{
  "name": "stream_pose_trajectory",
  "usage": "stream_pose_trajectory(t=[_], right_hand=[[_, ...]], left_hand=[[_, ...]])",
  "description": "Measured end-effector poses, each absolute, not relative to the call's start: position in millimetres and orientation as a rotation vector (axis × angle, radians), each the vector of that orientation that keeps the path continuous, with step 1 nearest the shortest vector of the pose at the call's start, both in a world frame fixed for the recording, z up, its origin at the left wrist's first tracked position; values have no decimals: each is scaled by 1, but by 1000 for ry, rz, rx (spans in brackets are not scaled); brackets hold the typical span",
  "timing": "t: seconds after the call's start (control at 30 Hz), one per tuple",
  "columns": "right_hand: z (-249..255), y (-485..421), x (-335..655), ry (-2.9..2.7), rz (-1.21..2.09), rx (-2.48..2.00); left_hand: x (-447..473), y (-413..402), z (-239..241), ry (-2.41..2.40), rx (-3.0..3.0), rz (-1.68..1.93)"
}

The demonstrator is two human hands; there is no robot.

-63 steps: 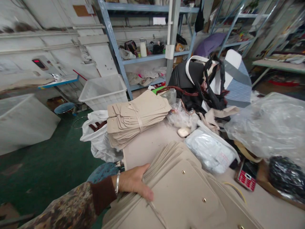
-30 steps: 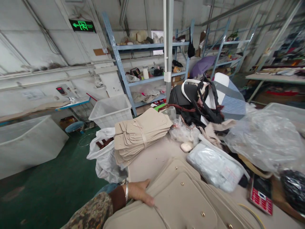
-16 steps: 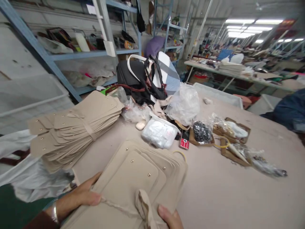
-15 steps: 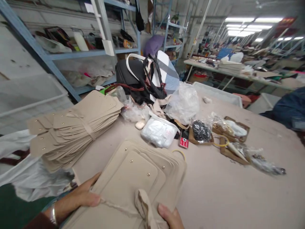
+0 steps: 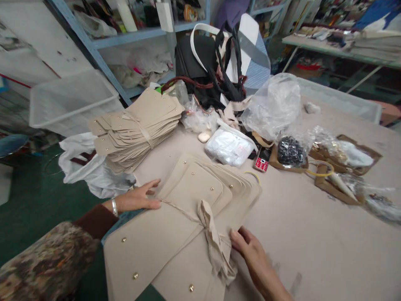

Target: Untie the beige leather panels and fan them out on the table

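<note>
A tied bundle of beige studded panels point(image 5: 188, 221) lies flat on the near edge of a beige work table point(image 5: 313, 234), its near end overhanging the edge, bound across the middle by a beige cloth strip point(image 5: 213, 234) knotted on top. The left hand point(image 5: 139, 198) rests on the bundle's left edge, fingers spread flat, touching the strip where it wraps the side and gripping nothing. The right hand point(image 5: 250, 251) lies at the bundle's right edge just beside the knot, fingers loosely curled against the panels; whether it pinches the strip cannot be told. Behind and to the left sits a second tied stack of beige panels point(image 5: 134, 129), partly over a white plastic bag point(image 5: 90, 171). Beyond the bundle are a small white soap-like lump point(image 5: 204, 136), a white packet point(image 5: 230, 146), a red phone point(image 5: 262, 159), a clear plastic bag point(image 5: 272, 104) and a tray of dark hardware point(image 5: 290, 152). Further right lie brown trays with bagged parts point(image 5: 344, 154). At the back is a heap of black and white handbags point(image 5: 219, 62), with a blue metal shelf point(image 5: 125, 42) and a white plastic crate point(image 5: 72, 100) to the left.
</note>
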State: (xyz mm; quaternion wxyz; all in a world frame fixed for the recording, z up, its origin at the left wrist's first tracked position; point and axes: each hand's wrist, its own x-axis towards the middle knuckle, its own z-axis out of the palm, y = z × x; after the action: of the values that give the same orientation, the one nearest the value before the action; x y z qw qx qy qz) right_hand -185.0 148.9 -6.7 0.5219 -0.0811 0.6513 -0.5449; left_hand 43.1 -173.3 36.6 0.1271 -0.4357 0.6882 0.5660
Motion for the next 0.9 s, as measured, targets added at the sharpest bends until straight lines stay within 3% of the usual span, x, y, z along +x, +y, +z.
stream_pose_trajectory(t=[0.2,0.37,0.73,0.9], right_hand=[[41,156,-188,2008,-981,-853],[56,123,-171,1986,-851,-1219],[71,146,-230,1269,-1768,-221],[103,145,-222,1114,-1899,-251]], left_hand=[[21,-131,102,2528,-1094,1215],[-22,-53,101,2797,-752,966],[-33,-27,69,2890,-755,866],[-36,-27,64,2918,-670,920]])
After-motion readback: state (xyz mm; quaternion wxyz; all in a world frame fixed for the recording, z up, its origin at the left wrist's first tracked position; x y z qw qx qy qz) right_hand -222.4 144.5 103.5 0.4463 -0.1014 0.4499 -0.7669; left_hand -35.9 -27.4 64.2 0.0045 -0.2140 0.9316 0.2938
